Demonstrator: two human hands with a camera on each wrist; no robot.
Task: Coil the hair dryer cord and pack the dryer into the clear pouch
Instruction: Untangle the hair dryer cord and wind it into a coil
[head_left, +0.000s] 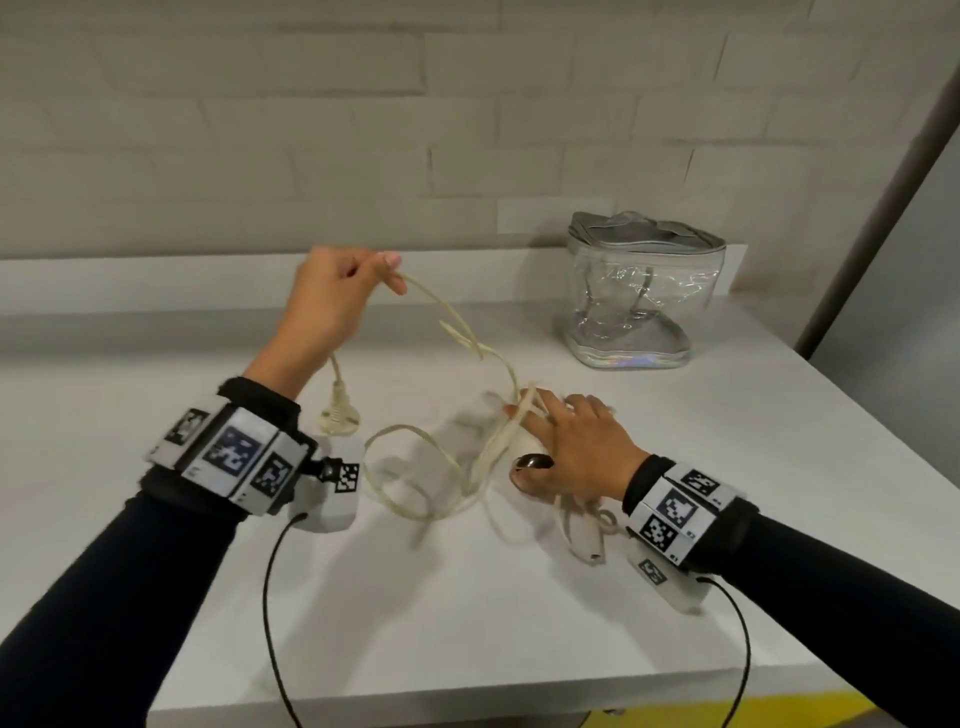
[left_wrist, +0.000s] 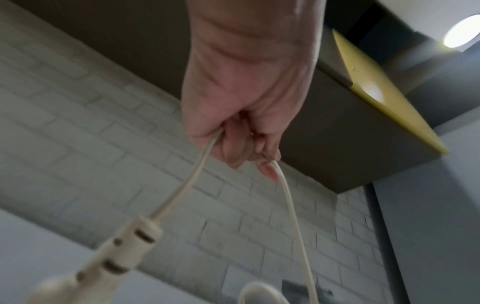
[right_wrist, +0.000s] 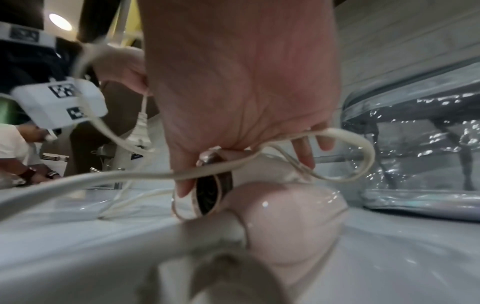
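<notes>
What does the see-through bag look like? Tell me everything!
The clear pouch is crinkly see-through plastic with silvery fabric trim along its top and a shiny rainbow-tinted base. It stands upright on the white table near the wall, touching only the table. A grey strap shows through its side; otherwise it looks empty.

Quick head count, using the clear pouch (head_left: 641, 296) as the anchor: just one pouch. One hair dryer (right_wrist: 291, 222) in front of the pouch, on the person's side. One cord (head_left: 467, 332) to the pouch's left, and one plug (head_left: 338, 410) further left. Two hands, left hand (head_left: 332, 296) and right hand (head_left: 576, 447). Two tagged wrist units, left wristband (head_left: 228, 452) and right wristband (head_left: 680, 512). One white table (head_left: 519, 597) under the pouch.
</notes>
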